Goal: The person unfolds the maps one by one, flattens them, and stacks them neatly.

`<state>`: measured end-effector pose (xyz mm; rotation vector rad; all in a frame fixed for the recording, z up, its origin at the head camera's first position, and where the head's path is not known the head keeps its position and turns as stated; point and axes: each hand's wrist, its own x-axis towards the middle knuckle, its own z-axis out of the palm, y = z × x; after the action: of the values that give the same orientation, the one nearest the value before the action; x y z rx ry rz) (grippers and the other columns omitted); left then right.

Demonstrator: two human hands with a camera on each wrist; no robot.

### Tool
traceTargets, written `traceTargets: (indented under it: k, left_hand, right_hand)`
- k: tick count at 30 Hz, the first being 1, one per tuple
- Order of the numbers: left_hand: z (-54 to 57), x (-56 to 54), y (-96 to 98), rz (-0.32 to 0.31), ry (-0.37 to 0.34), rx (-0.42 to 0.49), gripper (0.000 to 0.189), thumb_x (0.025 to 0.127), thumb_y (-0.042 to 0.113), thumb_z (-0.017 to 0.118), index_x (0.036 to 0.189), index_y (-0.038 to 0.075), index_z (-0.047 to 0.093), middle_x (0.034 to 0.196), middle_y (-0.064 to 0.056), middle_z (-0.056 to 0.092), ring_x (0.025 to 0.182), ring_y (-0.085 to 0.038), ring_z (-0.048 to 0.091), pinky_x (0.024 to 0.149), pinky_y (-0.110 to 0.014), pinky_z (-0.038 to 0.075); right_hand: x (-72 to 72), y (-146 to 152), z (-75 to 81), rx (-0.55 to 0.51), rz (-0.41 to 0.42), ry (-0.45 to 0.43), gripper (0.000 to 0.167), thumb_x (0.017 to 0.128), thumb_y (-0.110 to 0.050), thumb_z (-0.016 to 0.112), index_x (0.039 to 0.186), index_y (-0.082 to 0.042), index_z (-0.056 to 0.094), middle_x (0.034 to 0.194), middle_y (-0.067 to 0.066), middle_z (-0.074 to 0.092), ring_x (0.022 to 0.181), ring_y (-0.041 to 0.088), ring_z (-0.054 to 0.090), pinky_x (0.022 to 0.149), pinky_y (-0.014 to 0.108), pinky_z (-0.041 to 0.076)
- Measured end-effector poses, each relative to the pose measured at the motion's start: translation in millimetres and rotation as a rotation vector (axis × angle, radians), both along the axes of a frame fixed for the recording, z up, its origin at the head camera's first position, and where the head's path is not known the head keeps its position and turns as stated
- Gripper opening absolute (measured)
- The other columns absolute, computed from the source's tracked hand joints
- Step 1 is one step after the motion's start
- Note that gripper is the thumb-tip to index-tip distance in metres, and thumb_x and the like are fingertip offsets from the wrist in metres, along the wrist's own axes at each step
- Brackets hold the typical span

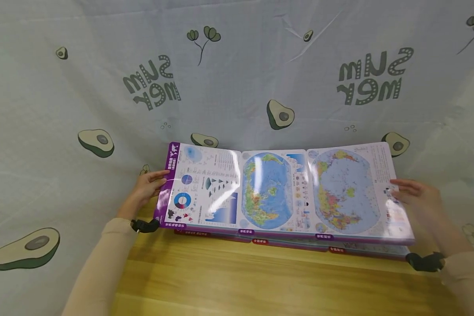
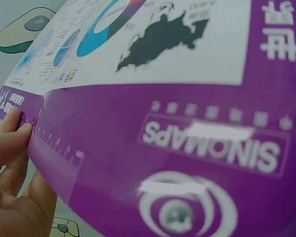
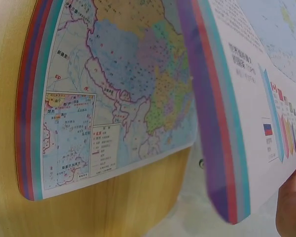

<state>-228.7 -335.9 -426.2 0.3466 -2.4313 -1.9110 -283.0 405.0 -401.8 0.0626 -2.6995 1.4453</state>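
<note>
A long glossy purple-edged world map sheet (image 1: 274, 188), creased into three panels, is held up over a second map sheet with red tabs (image 1: 288, 245). My left hand (image 1: 145, 188) pinches its left edge; in the left wrist view the thumb and fingers (image 2: 17, 133) grip the purple border near the fold. At the opposite end, my right hand (image 1: 420, 199) holds the right edge between thumb and fingers. The right wrist view shows the lower sheet's China map (image 3: 133, 74) lying on the wood, with the upper sheet's striped edge (image 3: 222, 148) lifted above it.
Both sheets are over a light wooden table (image 1: 284, 281). Behind and beside it hangs a pale cloth (image 1: 229, 87) printed with avocados and lettering. Black straps (image 1: 145, 226) sit at both wrists, by beige sleeves (image 1: 98, 272).
</note>
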Motion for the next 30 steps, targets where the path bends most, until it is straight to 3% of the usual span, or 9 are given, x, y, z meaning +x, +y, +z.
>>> traceTargets:
  k: [7,9,11,13,15,18,23,30]
  left_hand:
    - [-2.5,-7.2,5.5,0.005,-0.011,0.033,0.041,0.105,0.011,0.051,0.146,0.007,0.050,0.145,-0.024,0.048,0.102,-0.023,0.065,0.081,-0.029,0.058]
    - [-3.7,-8.5,6.9,0.000,-0.008,0.044,0.041,0.105,0.011,0.051,0.146,0.005,0.050,0.145,-0.025,0.047,0.100,-0.021,0.066,0.081,-0.029,0.059]
    - [-4.7,-9.4,8.4,-0.005,-0.005,0.049,0.041,0.105,0.010,0.051,0.145,0.004,0.050,0.145,-0.026,0.047,0.100,-0.021,0.067,0.080,-0.030,0.059]
    - [-5.9,-10.4,10.7,-0.008,-0.007,0.049,0.041,0.105,0.010,0.052,0.145,0.004,0.050,0.144,-0.026,0.047,0.102,-0.024,0.066,0.080,-0.030,0.059]
    - [-7.3,-11.0,13.1,-0.015,-0.011,0.045,0.041,0.105,0.010,0.051,0.145,0.003,0.050,0.144,-0.027,0.047,0.106,-0.028,0.065,0.081,-0.030,0.059]
    - [-10.7,-12.4,16.6,-0.017,-0.022,0.056,0.040,0.105,0.009,0.051,0.145,0.003,0.050,0.143,-0.026,0.048,0.111,-0.032,0.063,0.083,-0.031,0.058]
    - [-16.4,-14.8,19.9,-0.018,-0.027,0.077,0.041,0.104,0.009,0.051,0.145,0.002,0.050,0.142,-0.027,0.048,0.106,-0.028,0.065,0.084,-0.031,0.058]
    - [-24.5,-18.6,25.2,-0.006,-0.044,0.086,0.040,0.104,0.009,0.052,0.144,0.004,0.051,0.139,-0.028,0.050,0.102,-0.026,0.066,0.082,-0.032,0.059]
  right_hand:
    - [0.5,5,0.2,-0.004,-0.030,-0.039,0.035,0.099,-0.030,0.063,0.134,-0.027,0.060,0.096,-0.037,0.053,0.078,-0.009,0.057,0.063,0.017,0.052]
    - [0.9,6,-0.3,0.042,-0.046,-0.051,0.040,0.100,-0.034,0.061,0.139,-0.026,0.057,0.105,-0.023,0.059,0.079,-0.006,0.057,0.063,0.019,0.052]
    - [0.9,6,-1.6,0.102,-0.065,-0.062,0.047,0.101,-0.038,0.059,0.145,-0.022,0.052,0.120,0.001,0.061,0.083,0.000,0.056,0.064,0.019,0.051]
    - [0.6,8,-3.2,0.141,-0.076,-0.080,0.056,0.101,-0.041,0.056,0.150,-0.015,0.045,0.135,0.025,0.051,0.092,0.012,0.056,0.064,0.020,0.051]
    - [0.4,10,-5.1,0.170,-0.079,-0.095,0.062,0.102,-0.043,0.054,0.152,-0.010,0.040,0.144,0.035,0.039,0.099,0.022,0.054,0.063,0.019,0.050]
    - [-0.5,14,-8.5,0.169,-0.074,-0.124,0.064,0.101,-0.044,0.055,0.152,-0.007,0.039,0.144,0.037,0.038,0.101,0.030,0.055,0.063,0.021,0.050]
    - [-0.3,18,-14.4,0.187,-0.067,-0.128,0.062,0.102,-0.042,0.054,0.150,-0.006,0.040,0.141,0.038,0.042,0.088,0.017,0.058,0.061,0.025,0.052]
    - [3.8,17,-20.9,0.174,-0.051,-0.129,0.063,0.104,-0.041,0.050,0.154,-0.005,0.034,0.140,0.039,0.041,0.086,0.023,0.061,0.061,0.031,0.056]
